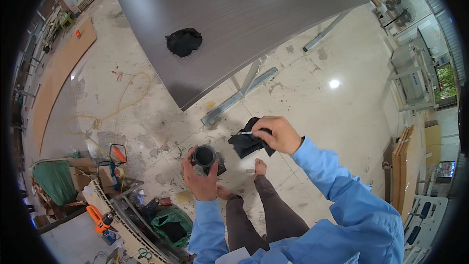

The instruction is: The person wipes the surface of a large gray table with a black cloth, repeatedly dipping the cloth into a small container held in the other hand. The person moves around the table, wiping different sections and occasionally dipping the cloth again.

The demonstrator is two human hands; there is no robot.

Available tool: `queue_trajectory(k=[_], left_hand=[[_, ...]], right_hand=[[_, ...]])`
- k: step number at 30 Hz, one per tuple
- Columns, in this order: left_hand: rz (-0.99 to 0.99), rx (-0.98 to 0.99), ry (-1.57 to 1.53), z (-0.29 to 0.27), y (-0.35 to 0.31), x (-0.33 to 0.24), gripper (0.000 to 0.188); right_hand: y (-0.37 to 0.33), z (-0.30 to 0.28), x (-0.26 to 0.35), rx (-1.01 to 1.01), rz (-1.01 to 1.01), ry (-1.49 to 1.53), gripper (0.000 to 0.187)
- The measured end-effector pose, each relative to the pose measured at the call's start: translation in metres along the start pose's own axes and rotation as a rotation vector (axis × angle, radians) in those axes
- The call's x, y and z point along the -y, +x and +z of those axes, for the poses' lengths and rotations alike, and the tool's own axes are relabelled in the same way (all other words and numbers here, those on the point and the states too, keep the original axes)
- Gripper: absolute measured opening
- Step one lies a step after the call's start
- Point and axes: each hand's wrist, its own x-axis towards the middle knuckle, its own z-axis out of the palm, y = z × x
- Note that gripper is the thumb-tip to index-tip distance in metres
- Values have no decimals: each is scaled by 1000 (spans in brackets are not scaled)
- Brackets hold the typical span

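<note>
My left hand [199,180] is wrapped round a dark round cup [204,155], whose open top faces up and shows dark contents. To its right, my right hand [277,134] is closed in a pinch on a thin silvery strip [244,133]; its exact kind is unclear. A crumpled black sheet [245,145], cloth or plastic, hangs at the same hand, and how it is gripped is hidden by the fingers. Just below the cup, a small dark object [221,165] is partly hidden by my left hand. Both hands are above the floor, in front of the table.
Ahead stands a large dark-brown panel [234,19] on metal legs [239,97], with a crumpled black cloth [184,42] on it. A yellow cord [128,93] lies on the tiled floor. At lower left are an orange drill [97,217] and a green bag [172,222]. Boards [403,161] lean right.
</note>
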Motion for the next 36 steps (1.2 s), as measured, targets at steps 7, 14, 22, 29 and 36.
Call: queue_trajectory(k=[7, 14, 22, 29, 36], left_hand=[[-74, 3, -42, 6, -20, -15, 68], [-133, 56, -76, 18, -46, -18, 71], [-165, 45, -77, 27, -51, -21, 68], [-141, 36, -89, 28, -57, -13, 69], [-157, 25, -61, 20, -63, -12, 70]], right_hand=[[55, 2, -106, -686, 223, 410, 12], [105, -21, -145, -886, 292, 514, 12], [108, -21, -144, -703, 229, 442, 10], [105, -8, -120, -638, 181, 466, 11], [102, -6, -123, -806, 210, 507, 13]])
